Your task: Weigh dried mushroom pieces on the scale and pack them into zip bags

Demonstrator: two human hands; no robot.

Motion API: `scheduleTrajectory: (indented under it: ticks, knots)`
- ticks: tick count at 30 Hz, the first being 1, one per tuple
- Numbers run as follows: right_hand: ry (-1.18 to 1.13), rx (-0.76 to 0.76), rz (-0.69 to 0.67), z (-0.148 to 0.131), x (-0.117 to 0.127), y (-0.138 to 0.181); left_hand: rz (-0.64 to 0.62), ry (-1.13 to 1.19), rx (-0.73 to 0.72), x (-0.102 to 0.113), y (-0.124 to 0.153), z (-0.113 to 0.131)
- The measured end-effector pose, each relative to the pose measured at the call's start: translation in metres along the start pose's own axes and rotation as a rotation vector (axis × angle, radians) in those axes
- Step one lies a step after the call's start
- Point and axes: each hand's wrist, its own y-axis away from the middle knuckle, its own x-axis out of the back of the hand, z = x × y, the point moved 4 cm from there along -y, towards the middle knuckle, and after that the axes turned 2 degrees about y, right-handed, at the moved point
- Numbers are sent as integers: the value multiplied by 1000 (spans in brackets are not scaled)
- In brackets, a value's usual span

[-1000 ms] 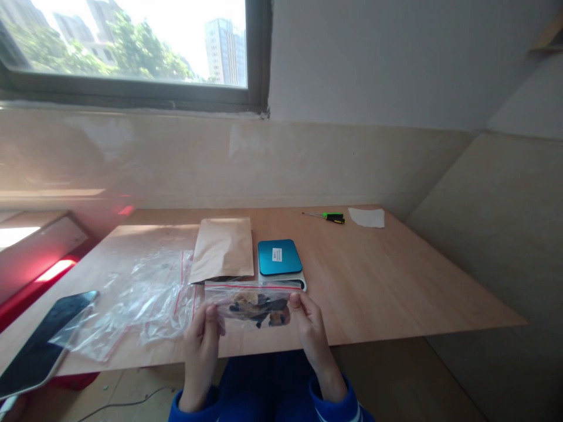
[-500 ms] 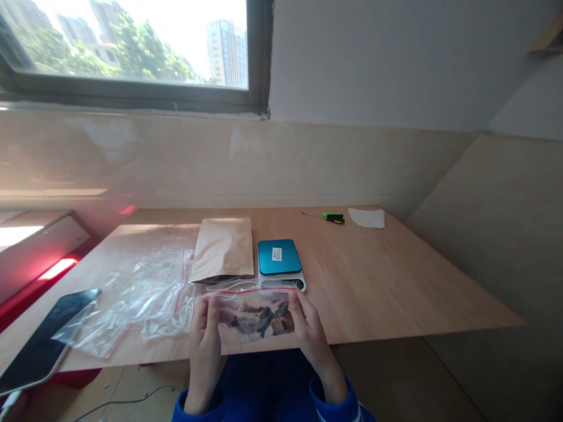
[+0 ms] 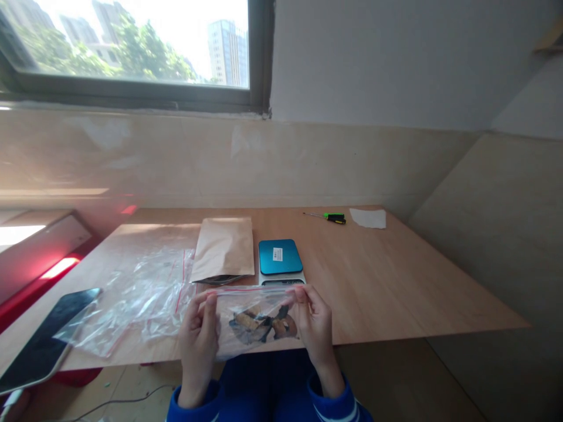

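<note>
A clear zip bag [image 3: 259, 322] with a red line along its top is stretched between my hands at the table's front edge. Dark and tan dried pieces [image 3: 248, 321] lie inside it. My left hand [image 3: 200, 331] pinches the bag's upper left corner, thumb on the near side. The upper right corner is gripped by my right hand [image 3: 314, 325]. Just behind the bag sits a digital scale [image 3: 280, 258] with a blue plate and a white label; its front is partly hidden. A brown paper pouch [image 3: 225, 249] lies left of the scale, its mouth towards me.
Several clear zip bags [image 3: 153, 287] lie in a loose heap on the left of the wooden table [image 3: 396, 281]. A phone [image 3: 48, 334] rests at the left edge, partly under them. Towards the back right are a green-and-black screwdriver [image 3: 334, 217] and a white paper piece [image 3: 368, 218].
Both hands have spread slightly apart, pulling the zip bag's top wider. The bag has shifted a little, covering more of the scale's front, and its contents have moved slightly.
</note>
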Motion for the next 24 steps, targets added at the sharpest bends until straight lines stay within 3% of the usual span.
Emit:
scheduleTrajectory:
  ticks: [3,8,16,24]
  knots:
    - [-23,-30,-7,-4,3,-15,-59,-50,-62,-6,-13,12]
    - [-28,51,139,-18,9,-42,-189,-51,-193,-22,-33,39]
    - [-6,65,194,-11,6,-22,-97,-95,-198,-18,-22,25]
    - [49,34,116,3,4,-17,-7,-65,-273,-14,-6,25]
